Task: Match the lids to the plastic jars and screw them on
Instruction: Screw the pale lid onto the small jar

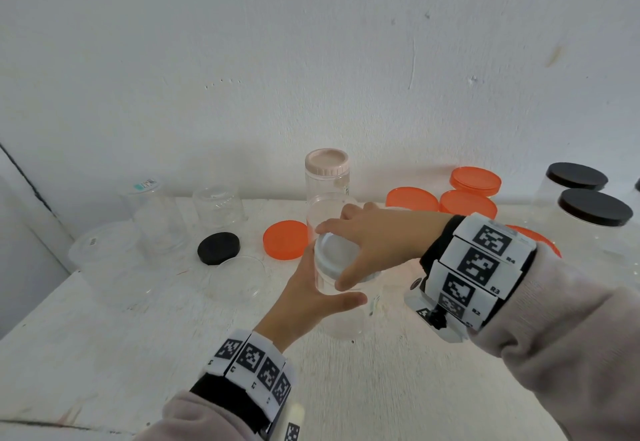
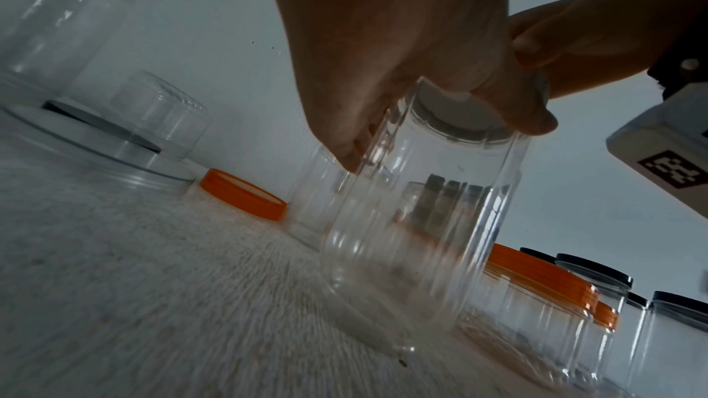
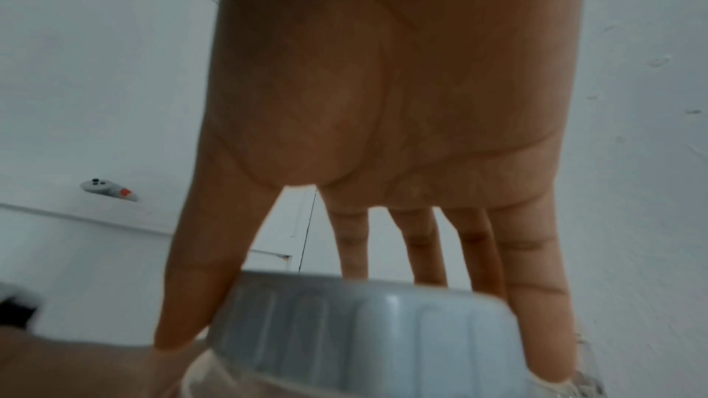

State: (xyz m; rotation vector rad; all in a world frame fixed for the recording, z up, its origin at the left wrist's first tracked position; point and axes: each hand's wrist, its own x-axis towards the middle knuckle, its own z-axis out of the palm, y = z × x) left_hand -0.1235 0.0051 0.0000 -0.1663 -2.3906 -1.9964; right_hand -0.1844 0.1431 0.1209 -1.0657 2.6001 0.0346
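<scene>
Sleeves and tagged wristbands fill the near edge of the head view, and past them lies the white table (image 1: pixel 104 354), the biggest thing here, with the wall behind it

Next in size is the clear jar (image 1: pixel 341 316) standing upright near the middle of the table, its long axis vertical. Left hand (image 1: pixel 304 298) wraps round its upper body from the near left side, thumb and fingers curled on the clear wall just below the neck. Right hand (image 1: pixel 374 243) comes over from the right and sits directly above the mouth, fingers spread and curled down round the ribbed rim of the pale grey lid (image 1: pixel 337 253). That lid sits on the jar's neck, roughly level; how far it is threaded on I cannot tell

So the turn, as I judge it, runs about the jar's upright axis: right hand twists from above, left hand braces below

Smaller things lie farther off: black-lidded jars (image 1: pixel 588 212) far right, loose orange lids (image 1: pixel 285 239), a black lid (image 1: pixel 219 248) to the left
</scene>
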